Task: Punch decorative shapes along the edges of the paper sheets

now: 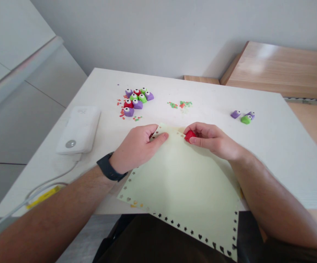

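Note:
A pale green sheet of paper (185, 186) spans the table's near edge, with star and heart holes along its borders. My left hand (139, 146) pinches its far left corner between thumb and fingers. In my right hand (210, 140) is a red craft punch (190, 136), gripped between thumb and fingers at the paper's far edge. A few punched holes show just left of that punch. Whether the punch is pressed down, I cannot tell.
Several purple, red and green craft punches (138, 104) cluster at the back left, among paper bits. More confetti (185, 104) lies at the back middle. Three punches (246, 119) stand at the right. A white power bank (78, 129) with a cable (57, 177) is at the left.

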Available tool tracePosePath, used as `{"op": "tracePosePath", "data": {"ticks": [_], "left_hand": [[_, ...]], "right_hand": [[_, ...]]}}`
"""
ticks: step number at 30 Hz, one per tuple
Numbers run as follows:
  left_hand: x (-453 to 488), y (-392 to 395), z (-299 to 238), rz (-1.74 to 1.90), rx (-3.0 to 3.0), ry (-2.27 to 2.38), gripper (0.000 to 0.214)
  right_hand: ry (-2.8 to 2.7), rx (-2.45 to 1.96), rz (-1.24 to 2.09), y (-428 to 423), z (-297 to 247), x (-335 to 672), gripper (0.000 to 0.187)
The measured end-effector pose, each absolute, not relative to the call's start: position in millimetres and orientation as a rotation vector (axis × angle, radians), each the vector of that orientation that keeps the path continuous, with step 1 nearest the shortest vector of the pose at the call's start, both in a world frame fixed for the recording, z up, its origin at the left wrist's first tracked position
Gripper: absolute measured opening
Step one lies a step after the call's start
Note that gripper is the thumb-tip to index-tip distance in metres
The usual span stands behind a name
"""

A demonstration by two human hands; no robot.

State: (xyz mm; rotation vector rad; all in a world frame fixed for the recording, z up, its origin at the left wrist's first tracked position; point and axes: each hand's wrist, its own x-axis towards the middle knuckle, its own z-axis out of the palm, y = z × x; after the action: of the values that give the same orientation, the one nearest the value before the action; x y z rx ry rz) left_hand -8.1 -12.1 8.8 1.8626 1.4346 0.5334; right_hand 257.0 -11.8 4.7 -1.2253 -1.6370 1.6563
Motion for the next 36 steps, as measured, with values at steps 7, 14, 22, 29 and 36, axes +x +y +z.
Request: {"op": "tracePosePath", "data": {"ticks": [7,14,22,29,36], "left_hand": [[-8.3,-11.9,8.4,0.542,1.859,1.432,0.031],[-8.2,-11.6,7.7,0.543,1.851,1.441,0.03],[-7.5,-11.8,7.2,0.557,1.857,1.451,0.029],[-8.0,-11.8,6.7,0.556,1.874,1.449,0.03],[-8.1,-11.7,6.3,0.569,1.863,1.45,0.029]], "right_hand": [[-1.599,-1.198,1.669,-11.0,3.5,256.1,0.025],[-1.601,-1.16,1.647,-9.8,-1.2,257.3,0.023],[-1.592,-1.158,1.63,-8.6,-2.4,255.5,0.022],[-1.581,-1.158,1.626,-8.6,-2.1,255.3,0.022],[-1.563,-1.156,1.642,-8.3,-2.5,254.7,0.023]]}}
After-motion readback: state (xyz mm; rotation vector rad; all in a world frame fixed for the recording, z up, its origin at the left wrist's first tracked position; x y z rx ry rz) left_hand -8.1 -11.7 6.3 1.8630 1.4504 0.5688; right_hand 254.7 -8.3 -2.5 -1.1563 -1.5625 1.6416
